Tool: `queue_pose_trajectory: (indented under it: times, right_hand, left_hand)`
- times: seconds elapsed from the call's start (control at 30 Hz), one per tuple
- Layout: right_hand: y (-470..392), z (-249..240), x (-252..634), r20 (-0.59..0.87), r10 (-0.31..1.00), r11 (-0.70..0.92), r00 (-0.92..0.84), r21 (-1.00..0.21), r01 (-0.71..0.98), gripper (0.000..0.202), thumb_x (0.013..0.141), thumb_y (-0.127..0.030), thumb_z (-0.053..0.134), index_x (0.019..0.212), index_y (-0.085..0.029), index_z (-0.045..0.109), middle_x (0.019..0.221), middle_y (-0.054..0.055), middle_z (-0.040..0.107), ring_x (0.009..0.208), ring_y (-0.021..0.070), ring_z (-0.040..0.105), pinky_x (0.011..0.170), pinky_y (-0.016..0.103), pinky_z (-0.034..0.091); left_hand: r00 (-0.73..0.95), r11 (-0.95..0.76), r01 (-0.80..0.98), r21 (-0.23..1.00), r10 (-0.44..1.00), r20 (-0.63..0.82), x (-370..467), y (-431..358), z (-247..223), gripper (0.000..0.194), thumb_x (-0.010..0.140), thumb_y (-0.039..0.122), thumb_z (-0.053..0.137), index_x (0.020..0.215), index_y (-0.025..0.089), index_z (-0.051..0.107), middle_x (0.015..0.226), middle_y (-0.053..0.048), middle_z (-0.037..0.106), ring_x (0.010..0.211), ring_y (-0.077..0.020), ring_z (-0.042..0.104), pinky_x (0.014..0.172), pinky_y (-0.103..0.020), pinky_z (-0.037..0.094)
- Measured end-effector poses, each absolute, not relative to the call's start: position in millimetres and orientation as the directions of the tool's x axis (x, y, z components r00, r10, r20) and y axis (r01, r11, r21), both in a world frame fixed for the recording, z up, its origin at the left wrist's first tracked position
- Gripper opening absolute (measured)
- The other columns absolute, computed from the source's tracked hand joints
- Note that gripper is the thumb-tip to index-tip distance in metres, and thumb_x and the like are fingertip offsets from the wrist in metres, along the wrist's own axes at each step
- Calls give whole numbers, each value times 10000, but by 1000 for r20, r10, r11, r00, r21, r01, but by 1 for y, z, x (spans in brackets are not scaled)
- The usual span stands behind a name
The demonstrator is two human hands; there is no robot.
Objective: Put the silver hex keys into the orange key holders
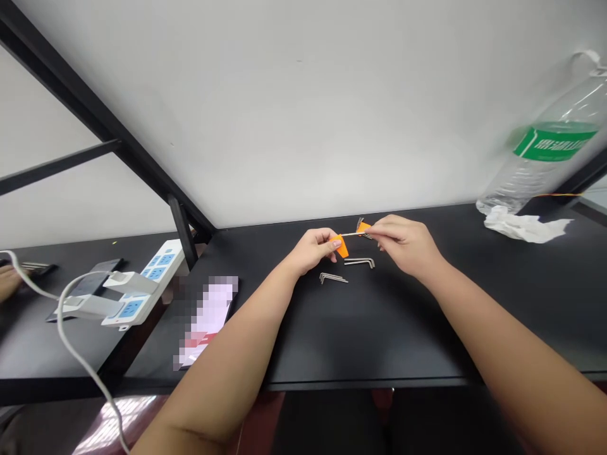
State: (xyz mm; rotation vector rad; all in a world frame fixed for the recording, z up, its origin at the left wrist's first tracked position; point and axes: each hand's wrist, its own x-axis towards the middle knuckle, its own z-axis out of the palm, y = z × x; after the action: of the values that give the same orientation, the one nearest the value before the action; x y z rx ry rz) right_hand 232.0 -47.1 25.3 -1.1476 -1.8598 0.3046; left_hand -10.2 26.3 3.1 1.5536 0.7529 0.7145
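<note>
My left hand (317,250) is closed on an orange plastic holder (339,246), above the black table. A thin metal hex key (353,234) reaches from the holder to my right hand (398,239), whose thumb and fingers pinch its other end. Just below my hands, L-shaped hex keys (359,261) lie on the table, and a second small group of hex keys (334,277) lies nearer and to the left. Behind my right fingertips is another orange piece (363,227) with metal keys beside it, partly hidden.
A phone with a blurred screen (211,319) lies left of my left forearm. Further left are a white power strip (147,284) with plugs and cables, and another person's hand (8,281). A large clear bottle (535,158) and crumpled tissue (525,227) stand at the back right.
</note>
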Motion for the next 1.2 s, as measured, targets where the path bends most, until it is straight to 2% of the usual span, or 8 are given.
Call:
queue_pose_trajectory:
  times: [0.17, 0.3, 0.47, 0.67, 0.8, 0.93, 1.03, 1.2]
  right_hand:
    - [-52, 29, 231, 634, 716, 633, -291, -413, 655, 305, 1004, -215, 474, 1041, -259, 774, 1101, 69, 713, 975, 205, 687, 836, 347, 561]
    - [-54, 25, 218, 651, 643, 713, -403, -318, 624, 289, 993, -170, 470, 1099, -232, 731, 1113, 96, 690, 971, 219, 671, 811, 361, 564]
    - [-54, 22, 204, 641, 634, 760, -432, -414, 501, 325, 945, -88, 471, 1164, -237, 660, 1061, 85, 673, 943, 214, 649, 820, 379, 560]
    - [-46, 17, 217, 613, 717, 682, -331, -520, 514, 276, 928, -132, 535, 1135, -234, 686, 1098, 73, 672, 922, 193, 658, 752, 322, 542]
    - [-39, 11, 222, 485, 838, 519, -252, -561, 645, 188, 912, -187, 574, 1040, -208, 711, 963, 53, 676, 769, 170, 635, 720, 317, 516]
    - [-35, 6, 229, 246, 921, 386, -301, -486, 784, 133, 868, -198, 594, 896, -216, 723, 951, 48, 662, 788, 177, 629, 719, 310, 490]
    - [-34, 5, 232, 85, 927, 364, -365, -435, 824, 122, 845, -174, 580, 823, -211, 694, 953, 51, 665, 838, 188, 631, 722, 299, 475]
    - [-36, 10, 231, -139, 967, 137, -214, -426, 895, 51, 737, -169, 633, 772, -207, 631, 903, 46, 684, 725, 181, 620, 599, 283, 442]
  left_hand:
    - [683, -18, 4, 1000, 730, 10, -11, 23, 6, 324, 838, 413, 748, 765, 130, 609, 694, -51, 699, 516, -91, 585, 506, -207, 367]
    - [733, -11, 51, 999, 680, -30, -7, 16, 10, 344, 822, 422, 771, 752, 118, 627, 699, -52, 698, 556, -99, 606, 560, -216, 459]
    - [758, 15, 58, 998, 650, -54, -3, 9, 14, 359, 813, 445, 782, 850, 102, 681, 824, -85, 736, 746, -159, 698, 742, -286, 569]
    - [769, 38, 55, 998, 635, -67, -1, 8, 14, 394, 817, 485, 770, 832, 113, 640, 802, -97, 738, 710, -193, 731, 719, -339, 603]
    - [708, -19, 115, 993, 703, -68, -2, 11, 11, 371, 826, 474, 763, 859, 120, 654, 683, -41, 692, 564, -123, 648, 610, -267, 553]
    - [579, -121, 161, 979, 816, 6, -5, 18, 6, 335, 838, 455, 752, 872, 134, 666, 576, 16, 608, 491, -82, 539, 529, -213, 447]
    - [536, -143, 159, 977, 843, 36, -7, 23, 2, 333, 842, 463, 741, 872, 139, 670, 587, 15, 607, 505, -84, 533, 546, -222, 445]
    - [527, -158, 167, 973, 848, 47, -7, 28, -5, 349, 834, 475, 734, 909, 135, 706, 734, -33, 683, 600, -101, 573, 640, -256, 505]
